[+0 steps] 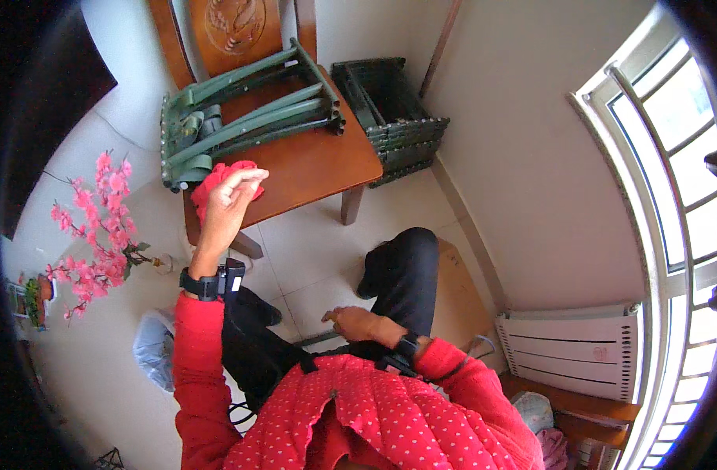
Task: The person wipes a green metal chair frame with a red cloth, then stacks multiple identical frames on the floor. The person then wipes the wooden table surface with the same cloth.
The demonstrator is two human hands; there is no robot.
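Note:
My left hand (236, 191) is raised over the front left corner of a wooden chair (300, 170), right at a crumpled red cloth (208, 191); whether its fingers hold the cloth is unclear. Behind the hand, a green metal folding frame with straps (247, 126) lies on the chair seat. My right hand (355, 323) is low in front of my body, near my right thigh, its index finger extended and nothing seen in it. Its palm side is hidden.
More dark green folding frames (408, 138) are stacked right of the chair. Pink artificial blossoms (109, 235) stand at left, above a bin with a plastic liner (153, 349). A cardboard piece (461, 294) lies beyond my right knee, and a white radiator (570, 349) is by the window.

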